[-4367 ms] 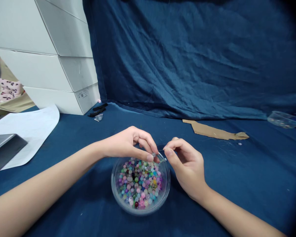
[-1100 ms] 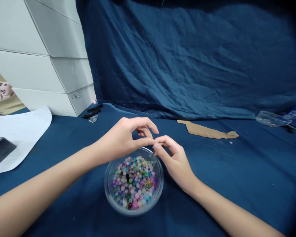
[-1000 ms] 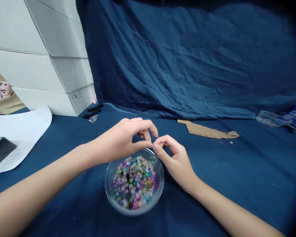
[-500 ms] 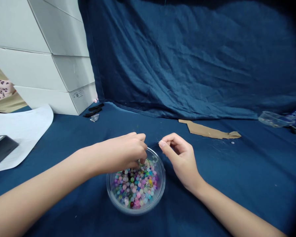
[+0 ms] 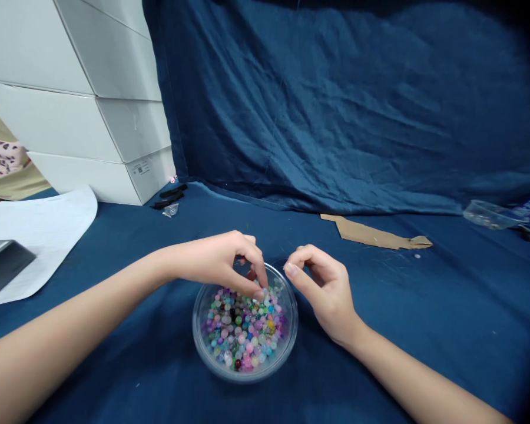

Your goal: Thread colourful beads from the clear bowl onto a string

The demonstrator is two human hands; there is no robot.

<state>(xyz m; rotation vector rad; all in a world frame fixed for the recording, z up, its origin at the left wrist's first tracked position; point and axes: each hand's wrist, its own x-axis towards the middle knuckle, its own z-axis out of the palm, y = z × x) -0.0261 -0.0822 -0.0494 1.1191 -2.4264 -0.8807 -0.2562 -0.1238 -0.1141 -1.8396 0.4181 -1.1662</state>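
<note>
Glossy pink, blue and purple beads (image 5: 249, 347) lie in a clear bowl (image 5: 246, 377); the left hand (image 5: 232, 259) is over them, grip unclear; the right hand (image 5: 329, 288) pinches thumb to forefinger.

1. Left hand (image 5: 223, 257) plus right hand (image 5: 329, 291): two in all.
2. Clear bowl (image 5: 247, 377): one.
3. Beads (image 5: 247, 347) inside: too many and too overlapped to count.
4. Loose bead (image 5: 417, 256) near cardboard strip (image 5: 375, 234): one each.
5. White boxes (image 5: 57, 123), stacked: at least three.
6. Paper sheet (image 5: 62, 215): one visible.
7. Dark object (image 5: 4, 265), cut by frame edge: one.
8. Clear plastic tub (image 5: 490, 214): one.
</note>
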